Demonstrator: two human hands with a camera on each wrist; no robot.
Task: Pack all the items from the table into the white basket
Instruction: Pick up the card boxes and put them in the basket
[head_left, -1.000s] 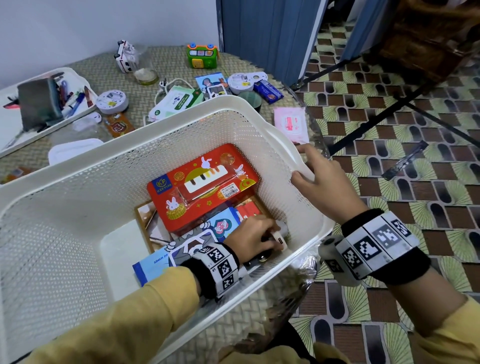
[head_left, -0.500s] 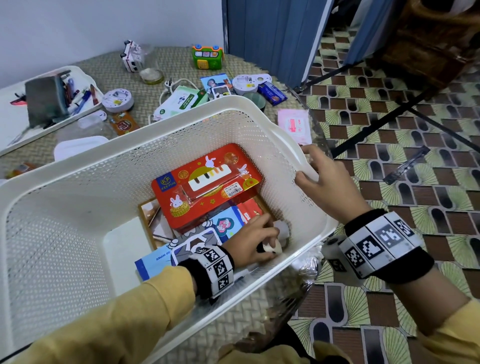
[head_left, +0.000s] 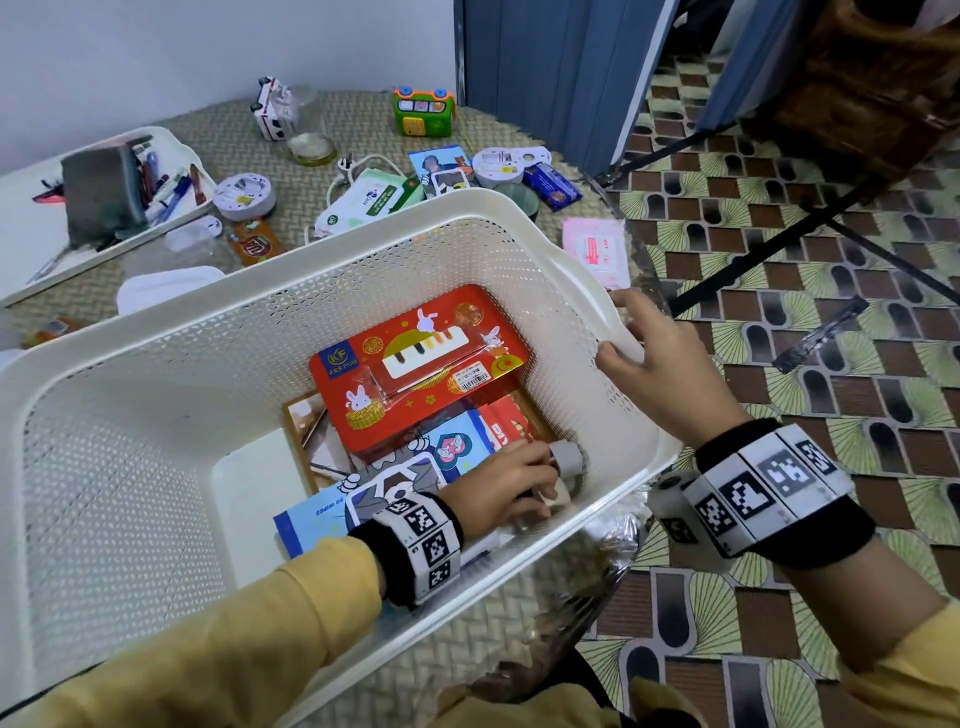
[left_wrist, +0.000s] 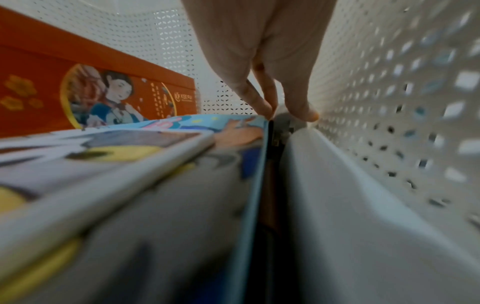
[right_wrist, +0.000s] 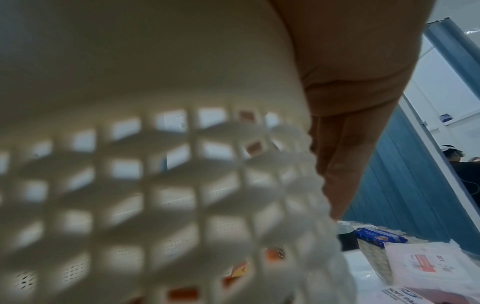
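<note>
The basket (head_left: 171, 364) is sitting on the table (head_left: 363, 119), taking up most of the head view; the right hand (head_left: 670, 374) is gripping its near-side rim, thumb inside and fingers curled over the outside. Inside, ahead of the left hand (head_left: 498, 488), a red tin (head_left: 415, 374) is lying flat on other flat packets, and a wipes pack (head_left: 332, 514) is lying under the left wrist. The left hand is reaching into the corner nearest the right hand, its fingertips (left_wrist: 267, 107) pressing on a small grey piece (head_left: 566, 457) wedged between the packets and the wall; whether the fingers are closing round it cannot be told. Packing is judged partly done. Beyond both hands, outside the basket, many things are still waiting: a green pack (head_left: 363, 205), a toy radio (head_left: 422, 111), a toy van (head_left: 270, 109), a round case (head_left: 243, 195), a blue packet (head_left: 550, 187), and, just past the right fingers, a pink pack (head_left: 597, 249).
</note>
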